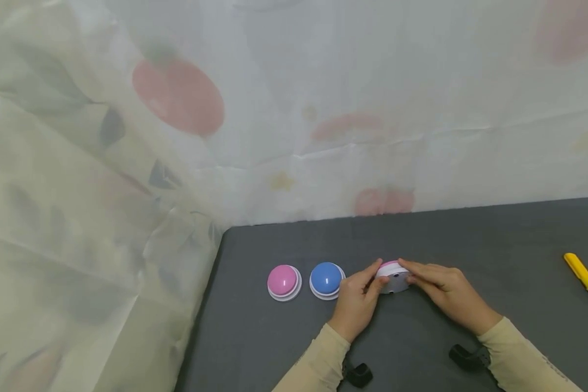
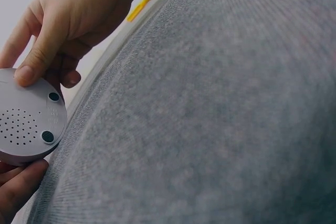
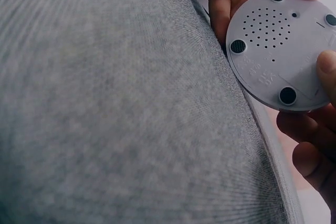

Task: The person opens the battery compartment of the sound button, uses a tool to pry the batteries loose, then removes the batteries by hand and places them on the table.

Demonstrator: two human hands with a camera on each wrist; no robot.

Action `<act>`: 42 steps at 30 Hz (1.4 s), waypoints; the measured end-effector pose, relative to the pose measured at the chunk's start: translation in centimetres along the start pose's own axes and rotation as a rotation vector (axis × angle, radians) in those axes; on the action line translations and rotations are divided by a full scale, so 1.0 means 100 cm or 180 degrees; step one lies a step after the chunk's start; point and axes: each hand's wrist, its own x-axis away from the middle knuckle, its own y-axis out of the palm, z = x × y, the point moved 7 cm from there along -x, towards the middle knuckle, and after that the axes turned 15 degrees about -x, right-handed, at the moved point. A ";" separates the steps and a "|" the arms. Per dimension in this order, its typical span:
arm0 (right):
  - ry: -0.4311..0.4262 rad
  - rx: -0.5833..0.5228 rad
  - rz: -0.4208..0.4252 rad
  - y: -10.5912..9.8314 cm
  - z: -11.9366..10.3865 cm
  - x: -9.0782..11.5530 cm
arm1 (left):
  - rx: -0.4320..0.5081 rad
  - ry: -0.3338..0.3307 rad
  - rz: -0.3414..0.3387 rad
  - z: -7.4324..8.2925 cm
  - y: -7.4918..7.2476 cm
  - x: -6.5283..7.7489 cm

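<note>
A round push button [image 1: 394, 276] with a pink top and white base is tilted so its grey underside faces me. My left hand [image 1: 356, 299] pinches its left edge, thumb against the underside. From the other side my right hand [image 1: 453, 296] grips the right edge in the same way. The right wrist view shows the button's underside [image 3: 268, 66], with small speaker holes and dark round feet. To the left of my left hand sits a blue push button [image 1: 326, 279], partly behind that hand, and farther left a pink push button [image 1: 282, 281].
A screwdriver [image 1: 579, 273] with a yellow handle lies at the right of the dark grey table [image 1: 519, 239]. Pale printed sheets hang behind the table [image 1: 421, 81] and along its left side [image 1: 78, 245].
</note>
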 end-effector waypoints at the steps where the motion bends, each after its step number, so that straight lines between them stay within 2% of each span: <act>1: -0.0007 0.0009 -0.0001 0.000 -0.001 0.000 | -0.0042 0.0037 0.0031 0.000 0.000 0.000; 11: 0.0001 0.0097 0.0074 0.000 -0.006 -0.002 | -0.0144 0.0083 0.0157 -0.001 -0.004 -0.001; 18: 0.0147 0.0182 0.0119 0.000 0.002 0.000 | -0.0077 0.0003 0.0102 -0.003 -0.004 0.001; 27: 0.0142 0.0273 0.0226 -0.001 0.000 -0.001 | -0.0096 -0.0075 0.0037 -0.004 -0.002 0.001; 30: 0.0074 0.0273 0.0288 -0.001 -0.001 -0.001 | -0.0043 -0.0155 -0.0012 -0.005 -0.001 0.001; 35: 0.0105 0.0312 0.0422 -0.003 0.000 0.000 | 0.0078 -0.0429 -0.0150 -0.010 0.004 0.002; 42: 0.0462 0.0126 0.0445 -0.001 0.006 0.001 | 0.0164 -0.0637 -0.0175 -0.015 0.007 0.003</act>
